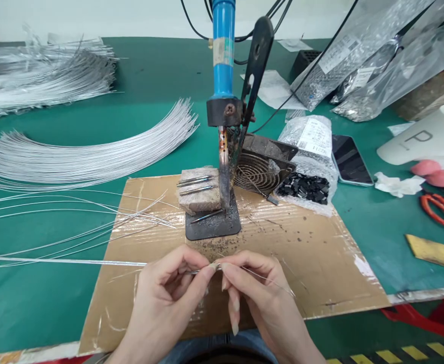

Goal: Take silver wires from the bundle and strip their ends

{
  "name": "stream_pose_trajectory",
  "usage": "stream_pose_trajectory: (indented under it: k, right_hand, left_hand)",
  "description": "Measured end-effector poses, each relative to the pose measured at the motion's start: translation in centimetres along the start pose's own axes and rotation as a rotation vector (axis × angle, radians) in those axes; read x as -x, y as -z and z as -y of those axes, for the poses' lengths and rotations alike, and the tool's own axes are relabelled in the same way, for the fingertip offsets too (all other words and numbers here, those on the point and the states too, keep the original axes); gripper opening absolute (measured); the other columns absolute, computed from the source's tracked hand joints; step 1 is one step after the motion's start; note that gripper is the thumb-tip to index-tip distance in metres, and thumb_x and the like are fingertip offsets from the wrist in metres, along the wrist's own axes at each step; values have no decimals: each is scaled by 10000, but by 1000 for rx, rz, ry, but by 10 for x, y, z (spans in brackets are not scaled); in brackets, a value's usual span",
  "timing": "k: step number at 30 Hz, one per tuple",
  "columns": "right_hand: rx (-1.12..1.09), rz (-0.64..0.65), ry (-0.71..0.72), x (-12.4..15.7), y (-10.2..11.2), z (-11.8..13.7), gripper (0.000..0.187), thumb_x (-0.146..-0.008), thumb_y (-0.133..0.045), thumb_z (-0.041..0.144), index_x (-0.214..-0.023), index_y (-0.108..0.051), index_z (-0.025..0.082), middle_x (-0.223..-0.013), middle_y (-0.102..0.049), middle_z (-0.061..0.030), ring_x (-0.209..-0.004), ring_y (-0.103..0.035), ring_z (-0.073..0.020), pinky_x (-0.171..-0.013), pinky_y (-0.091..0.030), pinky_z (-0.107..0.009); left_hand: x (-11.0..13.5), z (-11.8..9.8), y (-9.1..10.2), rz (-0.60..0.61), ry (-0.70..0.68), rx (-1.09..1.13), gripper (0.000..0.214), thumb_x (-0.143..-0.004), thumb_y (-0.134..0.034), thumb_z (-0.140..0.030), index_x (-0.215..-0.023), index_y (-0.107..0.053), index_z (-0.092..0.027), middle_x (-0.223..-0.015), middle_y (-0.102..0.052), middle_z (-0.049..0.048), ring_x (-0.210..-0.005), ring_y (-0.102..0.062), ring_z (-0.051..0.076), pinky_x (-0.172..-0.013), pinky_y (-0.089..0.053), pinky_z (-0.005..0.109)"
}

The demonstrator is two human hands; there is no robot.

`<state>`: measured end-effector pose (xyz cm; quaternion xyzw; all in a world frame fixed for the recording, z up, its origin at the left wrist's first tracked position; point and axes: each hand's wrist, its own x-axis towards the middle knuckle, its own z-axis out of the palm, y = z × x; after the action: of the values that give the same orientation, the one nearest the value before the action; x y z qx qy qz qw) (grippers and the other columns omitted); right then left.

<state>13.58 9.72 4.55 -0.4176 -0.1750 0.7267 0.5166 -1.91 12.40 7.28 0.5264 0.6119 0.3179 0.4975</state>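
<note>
Over the front of the cardboard, my left hand (170, 298) is closed in a pinch around a few thin silvery wires (104, 262), which run out to the left. A short dark piece of metal shows by its fingers. Fingertip to fingertip with it, my right hand (259, 290) pinches a fine wire (269, 279) that trails off to the right. The ends between the fingertips are mostly hidden. Just beyond the hands stands a blue-handled soldering iron (224, 76), tip down over a black plate (214, 227). Thin metal rods (196, 190) lie on a worn block (199, 202).
Loose wires (138, 217) and a large wire bundle (93, 156) spread across the left. A round-grilled fan (261, 169), a bubble-wrap bag of black parts (307, 184), a phone (352, 159) and red-handled scissors (443, 210) sit at the right. Cardboard (312, 273) covers the front.
</note>
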Motion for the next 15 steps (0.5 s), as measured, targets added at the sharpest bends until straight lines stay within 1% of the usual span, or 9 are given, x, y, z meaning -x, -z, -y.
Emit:
stream_pose_trajectory:
  k: [5, 10, 15]
  right_hand:
    - [-65, -26, 5, 0, -4, -5, 249, -851, -868, 403, -820, -811, 162, -680, -680, 11, -392, -578, -65, -389, -462, -155]
    - [-122, -14, 44, 0, -5, -14, 206, -876, -853, 379, -860, -827, 175, -696, -678, 8, -410, -565, -62, -395, -505, -156]
    - [-153, -8, 53, 1, -7, -16, 195, -908, -823, 368, -855, -821, 181, -693, -666, 10, -413, -561, -63, -384, -507, -155]
  left_hand:
    - [2, 1, -2, -25, -13, -15, 235, -870, -722, -368, -719, -703, -188, -641, -669, -4, -579, -585, 112, -554, -415, 203]
    - [3, -2, -5, -53, -28, 15, 232, -869, -719, -346, -698, -686, -193, -621, -646, -17, -563, -560, 102, -532, -395, 193]
    - [4, -4, -6, -59, -7, 61, 220, -866, -722, -333, -700, -677, -196, -617, -643, -32, -561, -541, 87, -552, -410, 170]
